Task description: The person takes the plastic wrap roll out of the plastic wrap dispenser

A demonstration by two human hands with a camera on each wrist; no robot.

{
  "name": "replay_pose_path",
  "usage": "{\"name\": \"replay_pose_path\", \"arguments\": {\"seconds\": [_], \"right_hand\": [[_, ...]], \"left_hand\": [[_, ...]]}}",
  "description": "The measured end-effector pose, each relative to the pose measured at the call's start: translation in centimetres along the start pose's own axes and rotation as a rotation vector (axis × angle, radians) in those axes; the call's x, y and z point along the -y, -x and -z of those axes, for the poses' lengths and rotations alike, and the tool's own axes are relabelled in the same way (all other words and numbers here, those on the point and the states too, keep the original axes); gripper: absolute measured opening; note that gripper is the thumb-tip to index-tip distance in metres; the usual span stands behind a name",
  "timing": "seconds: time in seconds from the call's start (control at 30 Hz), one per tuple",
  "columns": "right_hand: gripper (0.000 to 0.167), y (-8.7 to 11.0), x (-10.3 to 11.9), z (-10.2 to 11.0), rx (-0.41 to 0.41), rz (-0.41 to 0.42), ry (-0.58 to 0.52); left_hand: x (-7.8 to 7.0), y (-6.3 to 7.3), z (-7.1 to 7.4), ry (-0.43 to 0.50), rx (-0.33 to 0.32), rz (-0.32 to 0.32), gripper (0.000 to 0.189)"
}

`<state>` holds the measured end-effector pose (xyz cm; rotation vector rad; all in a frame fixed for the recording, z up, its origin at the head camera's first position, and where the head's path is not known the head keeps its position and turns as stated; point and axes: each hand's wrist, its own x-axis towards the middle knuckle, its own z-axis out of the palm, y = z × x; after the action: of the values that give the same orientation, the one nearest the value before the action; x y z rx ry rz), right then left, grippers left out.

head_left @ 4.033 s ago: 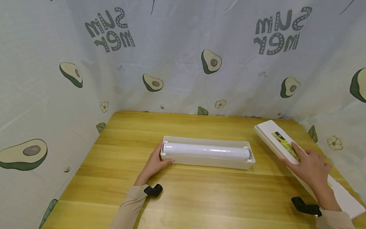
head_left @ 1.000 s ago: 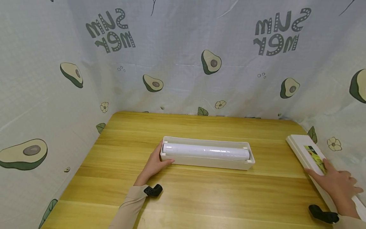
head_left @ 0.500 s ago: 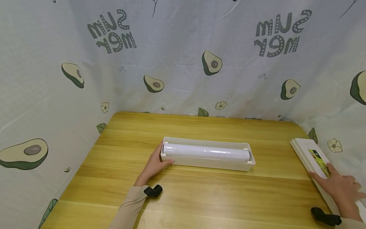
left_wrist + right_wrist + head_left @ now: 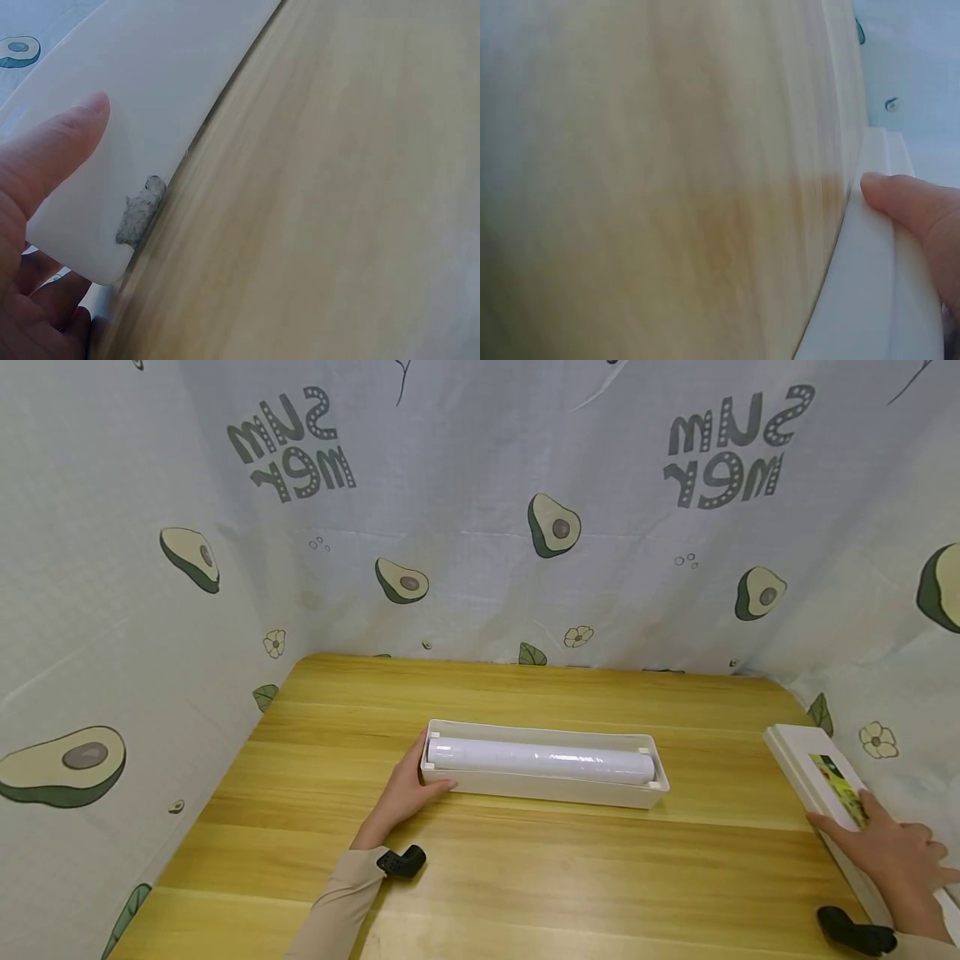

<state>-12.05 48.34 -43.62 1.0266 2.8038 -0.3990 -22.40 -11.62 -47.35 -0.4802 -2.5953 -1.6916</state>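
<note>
In the head view, a long white box (image 4: 555, 788) lies across the middle of the table with its top off. Inside it rests a shiny, whitish roll of plastic wrap (image 4: 540, 760). My left hand (image 4: 401, 793) grips the box's left end, thumb on the front wall and fingers behind. A torn grey patch (image 4: 141, 214) shows near the box's lower edge in the left wrist view. At the table's right edge, my right hand (image 4: 896, 860) holds the long white lid (image 4: 806, 745) across its width, thumb along the inner side and index finger by the green-yellow label (image 4: 838, 789).
The wood-grain table (image 4: 525, 877) is enclosed by a pale curtain (image 4: 480, 468) printed with avocados at the back and sides. Black wrist-worn devices sit on both sleeves. The lid's near end runs out beneath the right wrist.
Over the four seconds, my right hand has shifted the lid rightward and nearer, to the table's right edge. In the last half second it barely moves. Left hand and box stay put.
</note>
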Motion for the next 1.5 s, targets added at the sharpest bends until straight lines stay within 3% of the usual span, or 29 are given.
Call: {"name": "replay_pose_path", "arguments": {"seconds": [0.33, 0.6, 0.93, 1.5], "right_hand": [[0.114, -0.2, -0.4, 0.0, 0.010, 0.022, 0.022], [0.102, 0.2, 0.3, 0.9, -0.183, 0.115, -0.001], [0.089, 0.9, 1.3, 0.9, -0.316, 0.181, -0.039], [0.083, 1.4, 2.5, 1.3, -0.341, 0.303, -0.056]], "left_hand": [[0.0, -0.1, -0.1, 0.007, -0.001, 0.002, 0.096], [0.1, 0.1, 0.0, -0.008, 0.008, 0.000, 0.097], [0.0, 0.0, 0.1, -0.021, 0.007, 0.003, 0.098], [0.1, -0.1, 0.1, -0.007, 0.008, -0.008, 0.098]]}}
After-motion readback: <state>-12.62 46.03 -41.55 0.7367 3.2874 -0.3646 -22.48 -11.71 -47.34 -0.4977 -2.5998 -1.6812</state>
